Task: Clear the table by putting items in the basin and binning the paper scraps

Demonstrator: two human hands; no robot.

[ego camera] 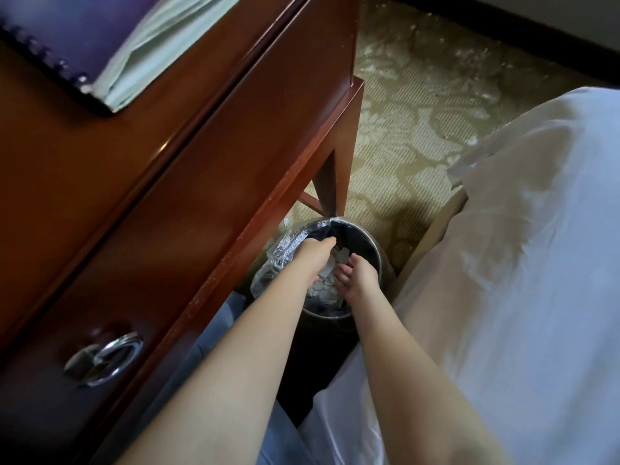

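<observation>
Both my hands are hanging over the bin [365,236], which is standing on the carpet [419,129]. My left hand [315,260] is reaching in with loose, straight fingers, holding nothing. My right hand [357,278], at its three o'clock, is spreading relaxed fingers, also holding nothing. Scraps [330,285] are lying inside the bin under both hands. The desk [201,162] is standing at the bin's nine o'clock and the bed [536,263] at three.

No legible txt, labels, brands, nos. or signs; notebook cover [60,31] too blurry.
</observation>
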